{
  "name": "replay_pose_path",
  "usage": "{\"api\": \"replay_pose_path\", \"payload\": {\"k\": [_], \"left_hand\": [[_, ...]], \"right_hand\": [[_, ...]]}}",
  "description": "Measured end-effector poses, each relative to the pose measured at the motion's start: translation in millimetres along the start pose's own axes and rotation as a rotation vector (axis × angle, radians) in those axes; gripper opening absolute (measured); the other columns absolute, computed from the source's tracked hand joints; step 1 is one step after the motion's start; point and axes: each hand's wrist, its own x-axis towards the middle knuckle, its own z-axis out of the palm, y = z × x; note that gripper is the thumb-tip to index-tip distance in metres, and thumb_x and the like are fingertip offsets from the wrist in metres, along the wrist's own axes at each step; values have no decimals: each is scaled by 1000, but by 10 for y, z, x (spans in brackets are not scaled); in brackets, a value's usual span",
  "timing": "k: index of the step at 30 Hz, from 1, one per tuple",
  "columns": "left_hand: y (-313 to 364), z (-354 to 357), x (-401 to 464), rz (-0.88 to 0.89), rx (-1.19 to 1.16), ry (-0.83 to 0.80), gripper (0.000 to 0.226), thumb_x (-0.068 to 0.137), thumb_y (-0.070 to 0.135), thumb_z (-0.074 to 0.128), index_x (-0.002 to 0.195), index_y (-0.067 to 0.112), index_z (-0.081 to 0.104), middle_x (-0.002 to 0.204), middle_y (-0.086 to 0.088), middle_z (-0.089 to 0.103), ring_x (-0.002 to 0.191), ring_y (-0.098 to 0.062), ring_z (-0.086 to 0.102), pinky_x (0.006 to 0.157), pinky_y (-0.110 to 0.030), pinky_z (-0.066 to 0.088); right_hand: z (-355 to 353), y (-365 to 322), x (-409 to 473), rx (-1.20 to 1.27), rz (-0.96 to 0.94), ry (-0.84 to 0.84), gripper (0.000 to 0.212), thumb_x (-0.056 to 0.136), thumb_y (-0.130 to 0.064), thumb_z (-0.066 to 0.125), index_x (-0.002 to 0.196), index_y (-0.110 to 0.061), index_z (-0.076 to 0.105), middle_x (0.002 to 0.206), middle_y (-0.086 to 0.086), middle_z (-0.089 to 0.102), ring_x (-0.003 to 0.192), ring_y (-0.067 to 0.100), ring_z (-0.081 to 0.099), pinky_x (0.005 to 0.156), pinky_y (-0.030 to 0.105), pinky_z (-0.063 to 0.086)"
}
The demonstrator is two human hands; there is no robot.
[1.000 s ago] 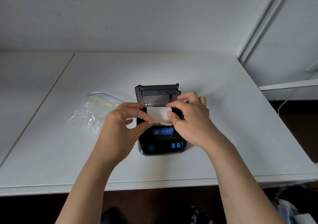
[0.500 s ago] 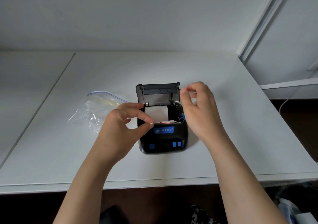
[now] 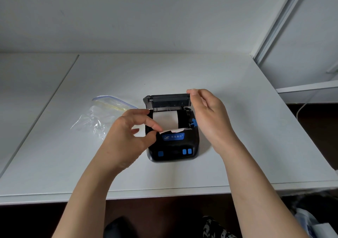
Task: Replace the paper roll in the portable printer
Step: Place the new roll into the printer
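Note:
A black portable printer with blue buttons sits mid-table, its lid standing open at the back. A white paper roll lies in the open bay, its loose end drawn forward over the front edge. My left hand pinches that paper end at the printer's left front between thumb and forefinger. My right hand is at the lid's right corner, fingertips touching its top edge, holding nothing else.
An empty clear zip bag with a blue seal lies left of the printer. The white table ends close in front of me and drops off at the right. A second white surface adjoins on the left.
My right hand let go of the paper and rose to the lid's right corner. The roll now rests in the bay, and my left hand keeps pinching the paper's end.

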Motion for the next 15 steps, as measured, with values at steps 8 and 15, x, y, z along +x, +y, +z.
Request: {"api": "replay_pose_path", "payload": {"k": [8,15], "left_hand": [[50,-14,-8,-54,11,32,35,81,-3,55,71,24,75,103,6,54,93,-3,52,67,2,37],[18,65,19,-141,38,124,26,81,2,53,64,16,66,90,2,59,65,-4,55,49,-6,36]], "right_hand": [[-68,71,-30,83,198,-19,17,90,-31,60,99,-17,63,97,-10,62,76,-4,56,56,4,42],[-68,135,-77,240,429,-163,45,90,-19,60,134,-23,50,126,4,60,111,18,60,102,38,46]]}}
